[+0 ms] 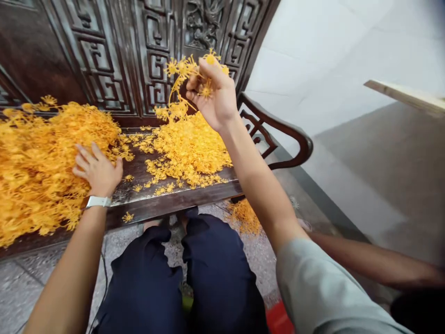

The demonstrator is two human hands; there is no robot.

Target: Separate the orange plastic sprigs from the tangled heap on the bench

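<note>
One big heap of yellow flower bits (38, 157) at the left of a dark wood surface (137, 162). Closer to the curly arm rest (306, 147), one smaller heap (194, 144), with loose bits (169, 187) around it. With the left grip (100, 174), open and flat, touches the right side of the big heap, fingers spread wide. On the left wrist, a white band (98, 201). With the right grip (217, 90), closed on a few yellow stems (182, 67) with spiky ends, holds them up over the smaller heap. Behind both heaps, a dark wood back (31, 51) with twisty cut-out shapes. At the front edge (181, 198), one flower bit (127, 216) all alone. Down on the speckled floor (14, 287), more orange bits (245, 215) in a little pile. Below the front edge, knees in dark blue pants (222, 269). At the right, an arm of another person (375, 260), and higher up, a pale wall (313, 55).
</note>
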